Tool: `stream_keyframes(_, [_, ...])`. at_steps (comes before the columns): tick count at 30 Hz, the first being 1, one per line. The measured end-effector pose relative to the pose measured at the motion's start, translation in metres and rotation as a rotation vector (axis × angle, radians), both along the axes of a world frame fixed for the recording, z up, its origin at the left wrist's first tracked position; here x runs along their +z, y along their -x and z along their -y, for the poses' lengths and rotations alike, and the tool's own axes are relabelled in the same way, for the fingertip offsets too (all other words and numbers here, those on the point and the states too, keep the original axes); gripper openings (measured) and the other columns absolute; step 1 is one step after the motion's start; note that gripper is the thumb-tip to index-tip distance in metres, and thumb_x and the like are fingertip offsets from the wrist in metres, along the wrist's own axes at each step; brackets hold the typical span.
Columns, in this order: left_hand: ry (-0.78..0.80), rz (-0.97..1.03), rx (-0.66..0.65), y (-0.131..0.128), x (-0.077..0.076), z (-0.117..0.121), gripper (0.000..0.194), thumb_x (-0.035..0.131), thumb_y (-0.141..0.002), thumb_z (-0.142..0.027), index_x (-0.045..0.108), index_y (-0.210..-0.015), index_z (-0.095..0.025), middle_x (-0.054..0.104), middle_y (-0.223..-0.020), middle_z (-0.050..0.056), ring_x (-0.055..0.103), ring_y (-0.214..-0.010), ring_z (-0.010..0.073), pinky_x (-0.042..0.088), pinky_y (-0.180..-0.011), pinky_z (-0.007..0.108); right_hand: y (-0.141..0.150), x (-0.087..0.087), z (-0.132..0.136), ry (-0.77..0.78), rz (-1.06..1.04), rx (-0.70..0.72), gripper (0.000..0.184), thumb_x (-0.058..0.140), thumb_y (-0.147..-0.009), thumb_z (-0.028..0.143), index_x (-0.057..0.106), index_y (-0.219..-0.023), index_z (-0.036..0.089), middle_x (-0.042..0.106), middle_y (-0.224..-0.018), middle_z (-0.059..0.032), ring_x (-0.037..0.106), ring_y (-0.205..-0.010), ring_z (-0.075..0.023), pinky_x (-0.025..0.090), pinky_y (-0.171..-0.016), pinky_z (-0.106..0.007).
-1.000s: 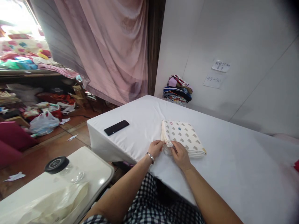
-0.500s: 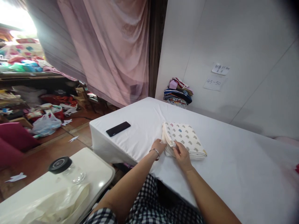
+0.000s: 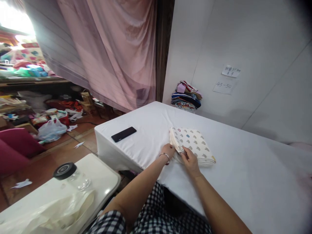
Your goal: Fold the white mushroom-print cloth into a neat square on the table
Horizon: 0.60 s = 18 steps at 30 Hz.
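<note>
A folded cream cloth point(image 3: 195, 142) with grey printed shapes and a few coloured ones lies in a thick, layered square on the white-covered table point(image 3: 239, 175). At its near left corner, my left hand point(image 3: 168, 150) has its fingers closed on the edge of the layers; the fingertips are partly hidden. Close beside it, my right hand point(image 3: 190, 161) pinches the near edge of the same cloth, thumb on top. A small yellow mark shows at the cloth's right corner.
A black phone point(image 3: 123, 134) lies to the left on the table. Folded fabrics point(image 3: 186, 96) are stacked at the back by the wall. On a white side table point(image 3: 104, 172) are a clear jar point(image 3: 78, 180) with a black lid and a pale plastic bag point(image 3: 60, 211).
My left hand has shifted slightly up and right along the cloth's corner. My right hand and the cloth stay almost where they were; the view has turned slightly.
</note>
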<state>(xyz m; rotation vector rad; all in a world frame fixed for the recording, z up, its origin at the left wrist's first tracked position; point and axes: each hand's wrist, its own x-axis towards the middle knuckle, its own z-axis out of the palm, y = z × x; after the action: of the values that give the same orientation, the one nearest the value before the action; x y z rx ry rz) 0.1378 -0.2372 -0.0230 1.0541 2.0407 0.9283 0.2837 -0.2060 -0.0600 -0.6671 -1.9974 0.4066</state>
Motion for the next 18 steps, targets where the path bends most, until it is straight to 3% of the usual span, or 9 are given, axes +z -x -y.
stream_keyframes(4, [0.052, 0.067, -0.04, -0.0005, 0.0034, 0.0013, 0.023, 0.051, -0.075, -0.026, 0.053, -0.053, -0.017, 0.046, -0.043, 0.0, 0.051, -0.05, 0.0137, 0.035, -0.049, 0.023, 0.0004, 0.0045, 0.0032, -0.026, 0.002, -0.002, 0.029, 0.043, -0.087, 0.026, 0.054, -0.113, 0.02, 0.062, -0.105, -0.0094, 0.058, -0.099, -0.0208, 0.048, -0.086, -0.038])
stream_keyframes(9, [0.057, 0.108, -0.028, -0.0009, 0.0022, 0.0044, 0.02, 0.047, -0.076, -0.02, 0.057, -0.059, -0.017, 0.048, -0.044, -0.001, 0.052, -0.048, 0.0131, 0.036, -0.048, 0.022, 0.0011, 0.005, 0.0037, -0.06, 0.13, 0.057, 0.029, 0.042, -0.087, 0.027, 0.055, -0.113, 0.021, 0.063, -0.105, -0.0088, 0.058, -0.098, -0.0213, 0.048, -0.086, -0.039])
stream_keyframes(14, [0.063, 0.155, -0.052, 0.004, 0.0011, 0.0032, 0.018, 0.049, -0.079, -0.022, 0.061, -0.065, -0.017, 0.059, -0.058, 0.005, 0.061, -0.062, 0.0171, 0.043, -0.055, 0.024, 0.0009, 0.0037, 0.0033, -0.084, 0.178, 0.071, 0.028, 0.042, -0.088, 0.027, 0.056, -0.112, 0.021, 0.063, -0.105, -0.0088, 0.058, -0.099, -0.0215, 0.048, -0.086, -0.039])
stream_keyframes(18, [0.062, 0.189, -0.083, 0.009, -0.0012, -0.0003, 0.016, 0.055, -0.082, -0.028, 0.063, -0.086, -0.015, 0.063, -0.088, 0.009, 0.06, -0.084, 0.0174, 0.047, -0.071, 0.027, 0.0012, 0.0027, 0.0034, -0.152, 0.184, 0.084, 0.028, 0.042, -0.088, 0.027, 0.056, -0.111, 0.022, 0.064, -0.103, -0.0076, 0.058, -0.097, -0.0209, 0.049, -0.085, -0.039])
